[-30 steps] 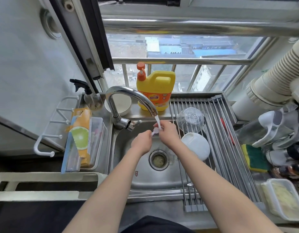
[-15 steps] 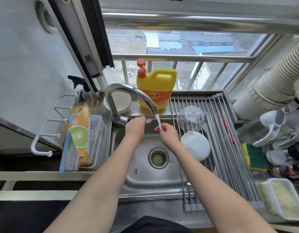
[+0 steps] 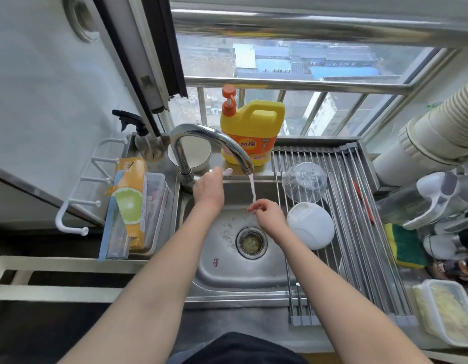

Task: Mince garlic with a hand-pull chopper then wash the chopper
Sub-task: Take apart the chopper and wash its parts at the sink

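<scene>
Head view: the left hand (image 3: 208,189) reaches up holding a small white chopper part (image 3: 227,171) near the tap lever, likely to shut off water, while the right hand (image 3: 267,212), loosely curled and empty, rinses under the stream (image 3: 252,190); the clear chopper bowl (image 3: 304,182) and white lid (image 3: 310,225) drain inverted on the roll-up rack (image 3: 359,219).

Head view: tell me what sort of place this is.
Most likely a small home kitchen, at the sink by a high window. A steel sink with a running faucet, a yellow dish soap jug on the ledge, and a roll-up drying rack holding upturned bowls show it.
</scene>
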`<state>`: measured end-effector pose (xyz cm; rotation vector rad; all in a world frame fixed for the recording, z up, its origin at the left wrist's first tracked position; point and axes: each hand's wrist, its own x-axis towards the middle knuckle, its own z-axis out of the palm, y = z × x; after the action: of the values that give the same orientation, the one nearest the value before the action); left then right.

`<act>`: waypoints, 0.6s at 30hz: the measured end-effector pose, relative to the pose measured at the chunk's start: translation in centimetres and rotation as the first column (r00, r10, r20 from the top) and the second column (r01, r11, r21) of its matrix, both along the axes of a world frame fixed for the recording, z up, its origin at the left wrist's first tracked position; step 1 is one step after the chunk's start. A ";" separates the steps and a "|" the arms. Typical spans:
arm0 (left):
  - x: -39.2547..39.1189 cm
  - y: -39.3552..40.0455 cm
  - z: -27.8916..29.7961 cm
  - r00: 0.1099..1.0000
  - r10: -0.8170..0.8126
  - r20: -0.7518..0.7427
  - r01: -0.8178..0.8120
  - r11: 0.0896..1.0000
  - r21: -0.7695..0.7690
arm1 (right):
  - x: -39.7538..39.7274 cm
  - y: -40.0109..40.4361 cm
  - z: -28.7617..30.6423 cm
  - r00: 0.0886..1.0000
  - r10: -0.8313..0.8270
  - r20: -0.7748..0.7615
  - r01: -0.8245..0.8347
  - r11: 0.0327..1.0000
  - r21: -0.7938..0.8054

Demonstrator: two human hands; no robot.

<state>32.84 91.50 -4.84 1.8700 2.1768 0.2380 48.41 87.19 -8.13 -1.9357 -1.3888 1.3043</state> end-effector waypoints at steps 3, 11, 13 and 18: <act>0.6 -0.4 0.0 0.993 0.070 0.099 -0.068 0.998 -0.017 | -1.1 0.4 0.4 0.984 -0.022 -0.175 0.021 1.000 -0.009; 0.5 -2.6 -1.1 0.640 0.154 0.753 0.024 0.975 -0.220 | -1.2 0.8 2.4 0.891 -0.163 -0.424 0.169 0.985 -0.022; 0.5 -3.3 -1.3 0.603 0.142 0.785 0.075 0.970 -0.233 | -0.7 0.8 2.8 0.899 -0.131 -0.418 0.154 0.988 0.020; 0.8 -3.9 -1.9 0.672 0.145 0.727 0.031 0.974 -0.223 | 0.8 -1.2 2.4 0.988 0.067 0.142 -0.130 0.854 0.503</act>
<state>33.65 87.64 -6.74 1.2476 1.5960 0.6243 49.25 86.03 -5.73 -1.6080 -1.7049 0.7520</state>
